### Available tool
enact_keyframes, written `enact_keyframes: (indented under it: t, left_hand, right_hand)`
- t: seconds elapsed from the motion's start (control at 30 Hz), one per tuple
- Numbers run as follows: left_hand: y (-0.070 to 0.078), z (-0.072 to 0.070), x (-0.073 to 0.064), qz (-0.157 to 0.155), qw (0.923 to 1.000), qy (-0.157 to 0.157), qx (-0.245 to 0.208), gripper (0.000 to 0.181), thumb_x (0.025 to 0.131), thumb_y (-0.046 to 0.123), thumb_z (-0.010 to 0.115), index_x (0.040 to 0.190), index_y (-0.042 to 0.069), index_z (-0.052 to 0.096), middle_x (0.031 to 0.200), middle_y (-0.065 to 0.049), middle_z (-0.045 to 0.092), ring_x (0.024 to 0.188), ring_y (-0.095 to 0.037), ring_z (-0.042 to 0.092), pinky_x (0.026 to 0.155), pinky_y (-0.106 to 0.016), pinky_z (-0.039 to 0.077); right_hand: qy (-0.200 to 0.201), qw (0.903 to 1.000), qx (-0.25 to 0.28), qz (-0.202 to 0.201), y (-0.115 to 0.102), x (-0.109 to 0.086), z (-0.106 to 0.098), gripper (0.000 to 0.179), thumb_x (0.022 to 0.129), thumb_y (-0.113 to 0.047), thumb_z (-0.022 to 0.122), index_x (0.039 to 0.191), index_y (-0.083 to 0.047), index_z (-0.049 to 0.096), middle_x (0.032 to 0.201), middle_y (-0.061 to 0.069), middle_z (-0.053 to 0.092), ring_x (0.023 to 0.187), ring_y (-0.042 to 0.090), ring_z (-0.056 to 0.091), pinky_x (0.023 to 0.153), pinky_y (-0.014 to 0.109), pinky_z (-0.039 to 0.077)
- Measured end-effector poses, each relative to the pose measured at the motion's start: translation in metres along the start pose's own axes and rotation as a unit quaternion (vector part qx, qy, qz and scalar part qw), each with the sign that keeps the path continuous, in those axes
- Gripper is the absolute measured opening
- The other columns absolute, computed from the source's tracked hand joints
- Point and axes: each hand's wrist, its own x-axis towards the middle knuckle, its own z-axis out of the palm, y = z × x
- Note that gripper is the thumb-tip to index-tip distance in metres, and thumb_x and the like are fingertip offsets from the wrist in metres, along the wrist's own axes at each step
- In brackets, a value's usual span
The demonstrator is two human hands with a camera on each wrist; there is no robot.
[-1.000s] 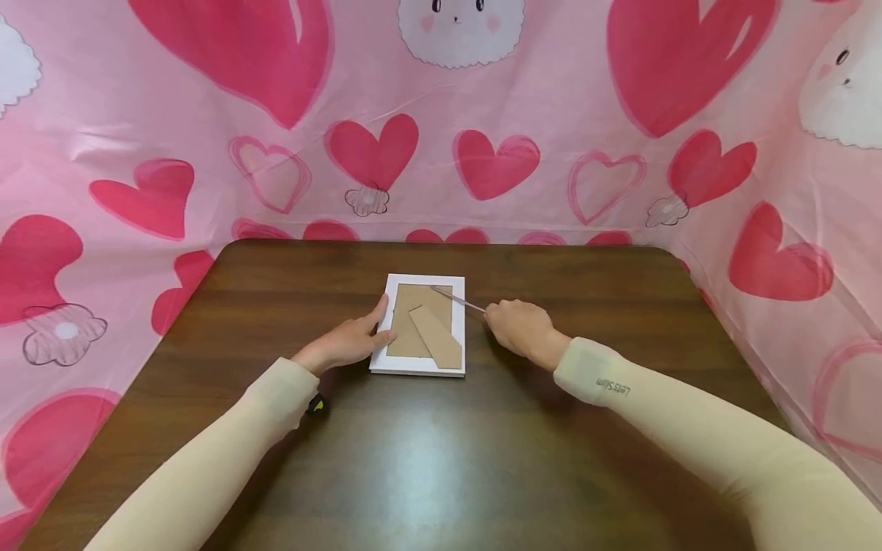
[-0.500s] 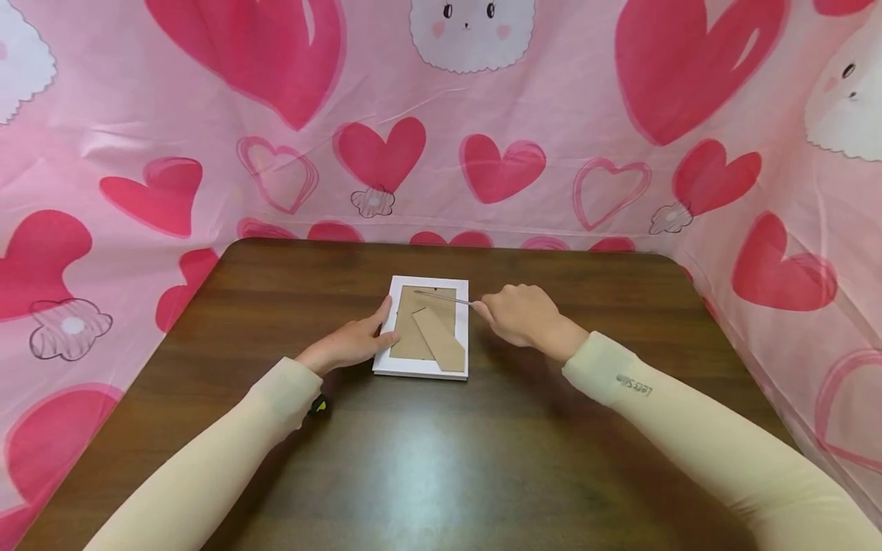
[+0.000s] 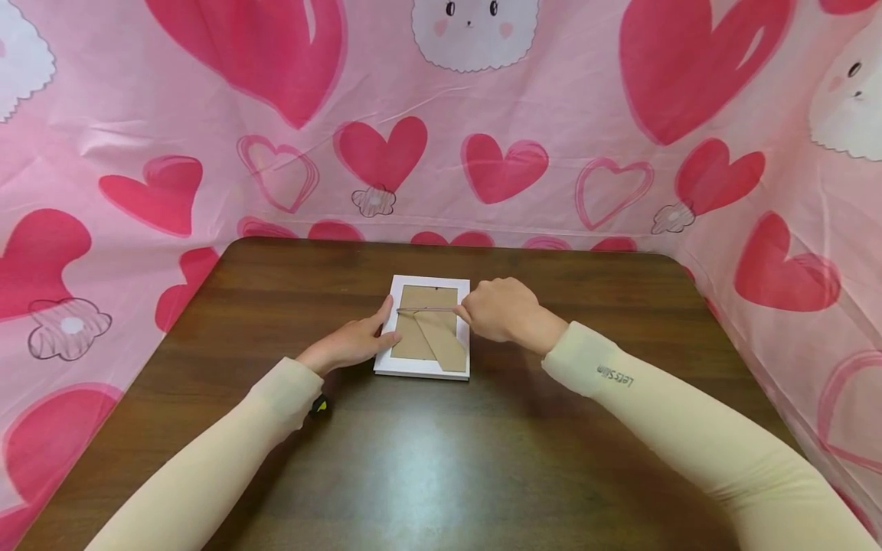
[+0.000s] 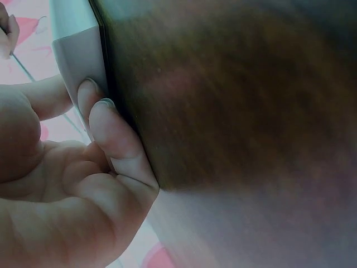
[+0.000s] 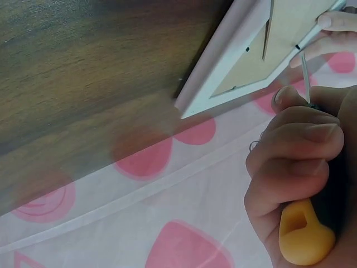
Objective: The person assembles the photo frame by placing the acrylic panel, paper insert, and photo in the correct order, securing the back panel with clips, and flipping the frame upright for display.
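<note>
A white picture frame [image 3: 413, 369] lies back side up on the table, showing its tan backing board [image 3: 422, 297] and a slanted easel leg [image 3: 444, 350]. My left hand [image 3: 350, 341] grips the frame's left side, its thumb over the back and its other fingers along the outer edge. In my right hand [image 3: 501, 308] is a screwdriver [image 5: 307, 234] with a yellow-ended, dark handle. Its thin shaft [image 3: 437, 309] runs leftward across the backing, and the tip is at the left inner edge, near a small dark tab [image 5: 298, 47]. Whether it touches the tab cannot be told.
The dark wooden table [image 3: 413, 459] reaches to a pink heart-printed cloth [image 3: 441, 207] at the back and sides. A small black and yellow thing [image 3: 319, 404] shows beside my left cuff.
My right hand has moved left and slightly away from me, and the screwdriver tip has gone from the frame's top edge to its left inner edge. The left hand keeps its hold.
</note>
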Motion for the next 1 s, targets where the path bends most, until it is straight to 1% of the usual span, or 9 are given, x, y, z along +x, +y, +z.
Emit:
enact_keyframes:
  t: [0.1,0.27,0.4,0.53,0.77,1.0]
  left_hand:
    - [0.001,0.001,0.000,0.000,1.0000,0.002,0.003,0.085,0.112,0.041,0.052,0.171,0.016,-0.003,0.175,-0.020,0.014,0.159,-0.046,0.022,0.127,-0.066,0.019]
    - [0.001,0.001,0.001,-0.002,1.0000,0.001,0.004,0.085,0.111,0.041,0.052,0.171,0.016,-0.003,0.175,-0.020,0.014,0.159,-0.046,0.021,0.127,-0.065,0.019]
    - [0.000,0.001,0.001,0.001,1.0000,0.002,0.005,0.085,0.111,0.041,0.052,0.171,0.015,-0.003,0.175,-0.020,0.015,0.159,-0.045,0.021,0.128,-0.065,0.019]
    - [0.001,0.001,0.001,-0.001,1.0000,0.001,0.007,0.085,0.112,0.041,0.052,0.171,0.014,-0.003,0.175,-0.020,0.014,0.159,-0.046,0.021,0.127,-0.066,0.018]
    - [0.002,0.001,0.002,-0.006,0.9999,0.004,0.011,0.085,0.111,0.040,0.052,0.171,0.015,-0.003,0.175,-0.020,0.014,0.159,-0.047,0.021,0.127,-0.067,0.019]
    - [0.003,0.001,0.002,0.000,0.9994,0.007,0.033,0.084,0.112,0.039,0.051,0.170,0.012,-0.003,0.173,-0.023,0.018,0.157,-0.046,0.025,0.127,-0.063,0.022]
  right_hand:
    - [0.004,1.0000,-0.005,0.000,0.000,0.000,0.001,0.051,0.112,-0.043,0.043,0.072,-0.020,0.065,0.080,0.006,0.070,0.080,0.036,0.074,0.066,0.053,0.060]
    - [0.025,0.9993,-0.028,-0.007,-0.003,0.000,0.002,0.049,0.111,-0.041,0.047,0.072,-0.019,0.067,0.076,0.008,0.068,0.074,0.037,0.072,0.062,0.053,0.060]
    - [0.040,0.9981,-0.045,-0.008,-0.006,-0.001,0.003,0.051,0.111,-0.041,0.049,0.071,-0.016,0.068,0.078,0.010,0.069,0.071,0.037,0.071,0.060,0.053,0.060]
    - [0.055,0.9968,-0.056,-0.015,-0.008,-0.002,0.002,0.050,0.110,-0.039,0.052,0.069,-0.015,0.069,0.077,0.010,0.070,0.068,0.036,0.071,0.058,0.052,0.061]
    - [0.067,0.9961,-0.052,-0.021,-0.009,-0.005,0.005,0.055,0.110,-0.039,0.053,0.063,-0.013,0.063,0.073,0.010,0.070,0.065,0.035,0.071,0.059,0.051,0.061]
    - [0.098,0.9929,-0.051,-0.045,-0.008,-0.006,0.015,0.053,0.110,-0.034,0.054,0.062,-0.012,0.063,0.067,0.009,0.068,0.061,0.029,0.070,0.059,0.050,0.062]
